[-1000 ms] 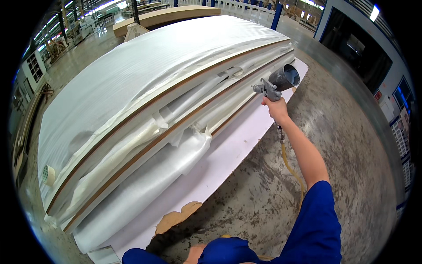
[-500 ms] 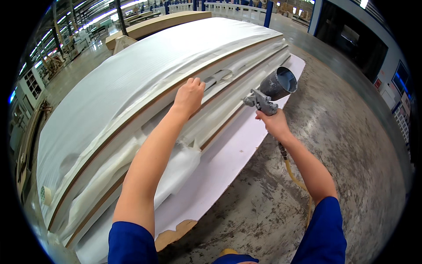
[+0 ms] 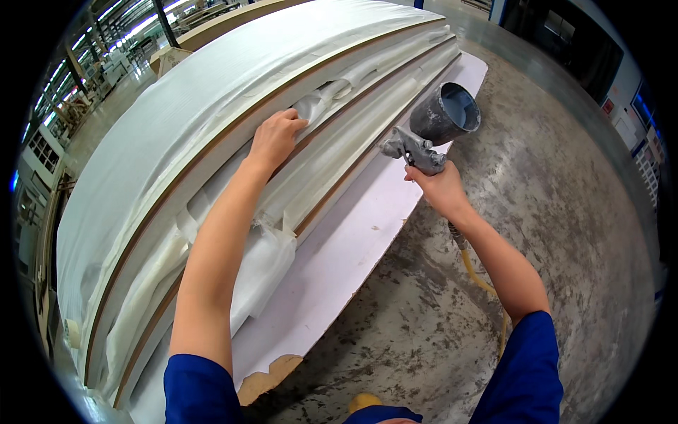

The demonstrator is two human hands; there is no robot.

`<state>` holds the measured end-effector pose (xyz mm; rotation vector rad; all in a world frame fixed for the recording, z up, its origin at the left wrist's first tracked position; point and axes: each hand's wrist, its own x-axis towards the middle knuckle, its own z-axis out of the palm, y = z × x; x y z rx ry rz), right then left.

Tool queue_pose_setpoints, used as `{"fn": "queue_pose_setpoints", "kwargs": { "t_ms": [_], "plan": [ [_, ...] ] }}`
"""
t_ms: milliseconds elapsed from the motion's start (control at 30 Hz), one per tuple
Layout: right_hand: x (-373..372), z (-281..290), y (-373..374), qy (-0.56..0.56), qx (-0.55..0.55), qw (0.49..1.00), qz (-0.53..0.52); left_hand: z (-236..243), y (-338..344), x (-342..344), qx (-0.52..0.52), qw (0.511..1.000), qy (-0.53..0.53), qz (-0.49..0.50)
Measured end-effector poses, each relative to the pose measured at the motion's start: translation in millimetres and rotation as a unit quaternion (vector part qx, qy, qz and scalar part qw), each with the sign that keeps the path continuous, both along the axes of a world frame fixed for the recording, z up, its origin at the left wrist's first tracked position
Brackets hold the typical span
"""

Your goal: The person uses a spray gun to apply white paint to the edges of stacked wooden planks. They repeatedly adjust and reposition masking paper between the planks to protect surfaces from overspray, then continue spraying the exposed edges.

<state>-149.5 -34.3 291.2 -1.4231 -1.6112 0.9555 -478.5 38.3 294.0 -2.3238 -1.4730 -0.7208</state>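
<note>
My right hand (image 3: 439,187) is closed around the handle of a grey spray gun (image 3: 415,150). A dark cup (image 3: 432,119) sits on top of the gun, tilted, with paint crusted on its outside. My left hand (image 3: 274,141) reaches into the channel between two long brown-edged boards (image 3: 233,136). Its fingertips pinch a thin translucent white sheet (image 3: 309,109) that lies crumpled along that channel. More of the same sheeting (image 3: 261,265) hangs loose beside my left forearm. The gun is held over the edge of the stack, apart from the boards.
A large white sheet (image 3: 155,134) covers the far part of the stack. Below lies a pale lilac panel (image 3: 332,272) with a broken corner (image 3: 272,378). A yellow hose (image 3: 477,275) runs down from the gun. A tape roll (image 3: 72,333) rests at the far left. The concrete floor (image 3: 558,233) is stained.
My left hand has shifted slightly left and toward me along the channel. The sheeting beyond its fingers has bunched up differently. The right hand keeps its grip on the gun; the view has tilted downward.
</note>
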Motion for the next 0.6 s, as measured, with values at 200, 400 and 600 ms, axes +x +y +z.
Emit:
{"fn": "queue_pose_setpoints", "kwargs": {
  "t_ms": [200, 400, 600],
  "plan": [
    [-3, 3, 8, -0.007, 0.009, 1.000, 0.011, 24, -19, 1, 0.000, 0.996, -0.082, -0.021],
    [-2, -5, 21, 0.006, 0.039, 0.999, -0.030, 40, -164, 19, -0.013, 0.966, -0.250, -0.069],
    [-30, 9, 35, 0.007, 0.036, 0.999, -0.020, -14, -425, -32, -0.080, 0.996, -0.026, -0.013]
  ]
}}
